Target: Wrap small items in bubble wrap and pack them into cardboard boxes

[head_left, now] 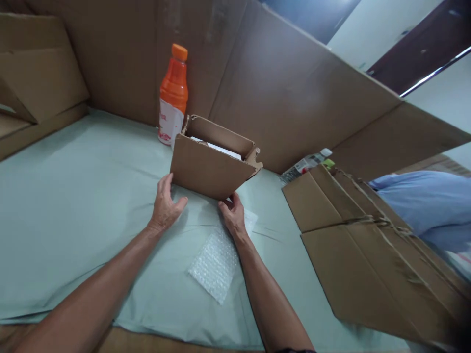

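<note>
A brown cardboard box [211, 169] with its top open stands before me, and a white item [221, 149] shows inside it. At its lower left corner is my left hand [165, 208], thumb spread away from the fingers, with the fingertips at or touching the cardboard. My right hand [233, 215] is by the lower right corner, its fingers slightly curled and apart; whether they press on the box I cannot tell. Under and beside my right wrist lies a sheet of bubble wrap [215, 264].
Behind the box stands an orange bottle [174, 95] against a tall cardboard wall [287, 83]. To the right, a clear plastic bottle [305, 164] leans behind cardboard boxes [353, 264]. Another cardboard box [40, 73] is far left. Pale green cloth [84, 206] covers the surface. Blue fabric [427, 201] shows at right.
</note>
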`<state>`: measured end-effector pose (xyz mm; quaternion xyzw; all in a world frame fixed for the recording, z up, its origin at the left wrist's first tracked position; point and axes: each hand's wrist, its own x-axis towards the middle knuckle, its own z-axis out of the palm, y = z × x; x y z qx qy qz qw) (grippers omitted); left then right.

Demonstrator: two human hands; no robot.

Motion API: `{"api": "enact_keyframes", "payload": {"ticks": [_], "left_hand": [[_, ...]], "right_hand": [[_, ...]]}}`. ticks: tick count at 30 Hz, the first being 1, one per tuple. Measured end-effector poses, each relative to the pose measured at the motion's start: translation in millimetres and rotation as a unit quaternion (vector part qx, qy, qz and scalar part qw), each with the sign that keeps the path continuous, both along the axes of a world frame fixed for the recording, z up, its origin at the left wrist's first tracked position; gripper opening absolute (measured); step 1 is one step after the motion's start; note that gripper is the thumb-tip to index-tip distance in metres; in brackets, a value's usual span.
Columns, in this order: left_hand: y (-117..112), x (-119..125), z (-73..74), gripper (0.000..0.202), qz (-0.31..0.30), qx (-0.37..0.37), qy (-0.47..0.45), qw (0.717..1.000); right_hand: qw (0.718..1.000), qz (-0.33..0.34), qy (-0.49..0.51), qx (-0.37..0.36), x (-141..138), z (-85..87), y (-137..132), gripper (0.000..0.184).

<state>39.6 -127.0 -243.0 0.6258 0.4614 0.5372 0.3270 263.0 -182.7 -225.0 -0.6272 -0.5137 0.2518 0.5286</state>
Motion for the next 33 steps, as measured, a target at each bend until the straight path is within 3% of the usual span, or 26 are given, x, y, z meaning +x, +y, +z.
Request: {"api": "enact_keyframes", "payload": {"ticks": [18,22,27,29,33], "left_hand": [[-1.8,-2.6,7.9,0.072,0.029,-0.019,0.005,0.999],[-4.9,-4.9,12.6,0.070,0.036,-0.025,0.022,0.999],[-17.0,-11.5,29.2,0.068,0.044,-0.010,0.070,0.997],[-25.4,-7.9,38.6,0.063,0.008,0.016,0.133,0.991],[-58.5,14.2,52.2,0.046,-0.144,0.057,0.263,0.952]], "right_hand": [[1.000,0.016,0.017,0.008,-4.2,0.8,2.7,0.062],[1.000,0.019,0.014,0.002,0.1,11.4,-0.2,0.061],[0.997,-0.064,-0.038,-0.023,40.2,34.3,-22.2,0.048],[0.991,-0.103,-0.074,-0.045,61.2,39.9,-38.1,0.041],[0.969,-0.145,-0.163,-0.112,76.5,37.6,-65.7,0.026]]}}
